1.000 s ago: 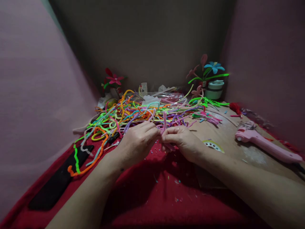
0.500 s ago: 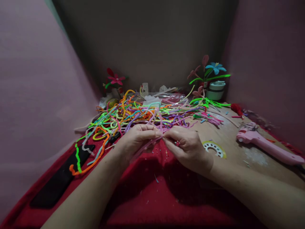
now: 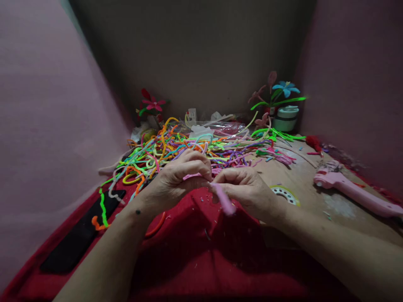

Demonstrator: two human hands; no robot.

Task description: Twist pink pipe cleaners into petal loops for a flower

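Note:
Both hands meet over the red cloth (image 3: 192, 268), fingertips almost touching. My left hand (image 3: 189, 170) is closed, with pink pipe cleaner showing between its fingers. My right hand (image 3: 244, 184) pinches a pink pipe cleaner (image 3: 224, 199) whose fuzzy end hangs toward me, slightly blurred. Where the two hands meet, the fingers hide how the pink pieces join. Just beyond the hands spreads a tangled heap of colourful pipe cleaners (image 3: 151, 151).
A pink glue gun (image 3: 355, 191) and a white tape roll (image 3: 285, 195) lie on the brown board (image 3: 308, 226) at right. At left is a flat black object (image 3: 72, 239). Pipe-cleaner flowers (image 3: 286, 89) and a pale green container (image 3: 286, 118) stand behind.
My left hand has turned over and risen slightly. The pink strands that stood up between the hands now hang down toward me from the right fingertips. An orange-red curved piece shows under my left wrist.

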